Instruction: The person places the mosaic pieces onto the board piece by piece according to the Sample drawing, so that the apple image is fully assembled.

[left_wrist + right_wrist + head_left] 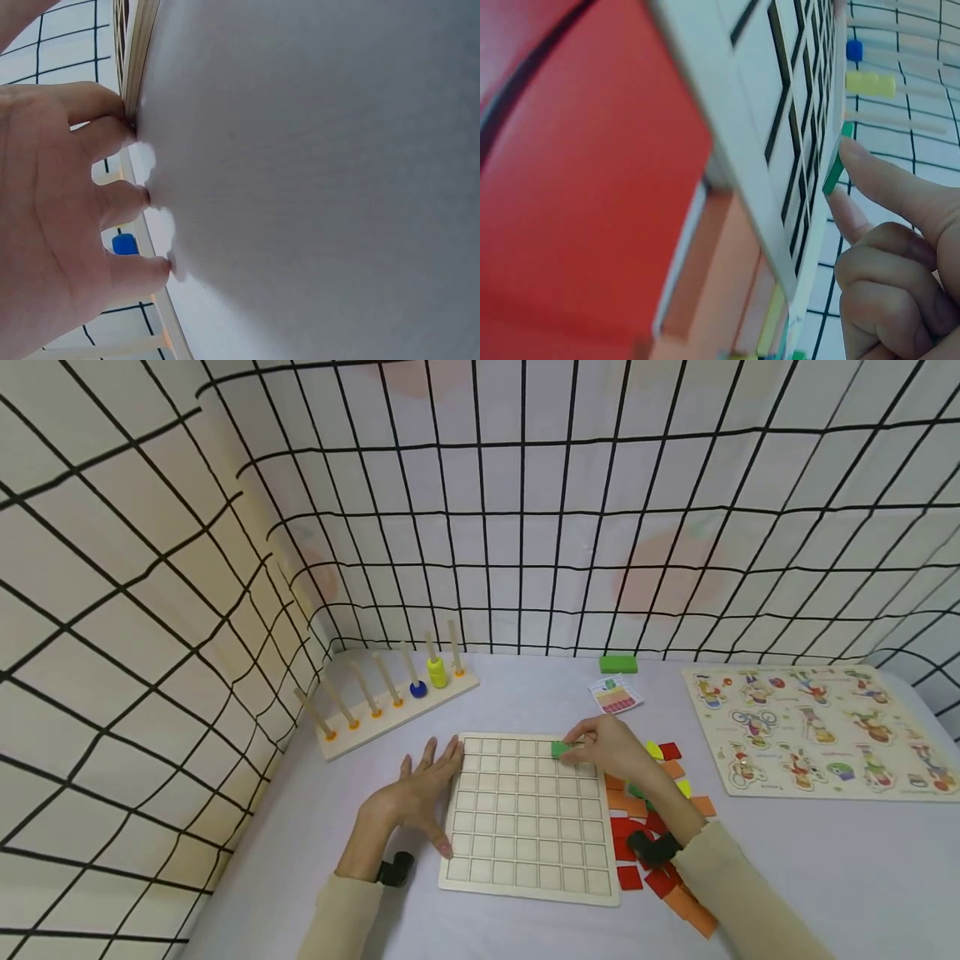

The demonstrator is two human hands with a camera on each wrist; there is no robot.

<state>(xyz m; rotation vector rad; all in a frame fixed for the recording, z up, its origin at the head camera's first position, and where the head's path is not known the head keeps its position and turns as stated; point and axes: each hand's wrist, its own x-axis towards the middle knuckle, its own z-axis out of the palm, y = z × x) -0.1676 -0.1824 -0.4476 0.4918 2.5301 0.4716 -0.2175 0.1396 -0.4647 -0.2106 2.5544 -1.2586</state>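
A wooden grid board (525, 814) with square cells lies flat in the middle of the table. Over its far right corner, my right hand (611, 747) pinches a small green square tile (838, 161) between thumb and index finger, the other fingers curled in. In the right wrist view the tile is tilted on edge close over the cells. My left hand (416, 797) lies spread along the board's left side, thumb and fingertips at the edge. In the left wrist view, the fingertips (161, 271) of that hand rest on the white tabletop beside the board.
Loose red tiles (628, 878), orange tiles (693, 914) and a few green and yellow ones lie right of the board, partly under my right forearm. Behind stand a peg rack (401, 717), a printed card (617, 693) and a green block (618, 664). A picture puzzle board (817, 735) lies far right.
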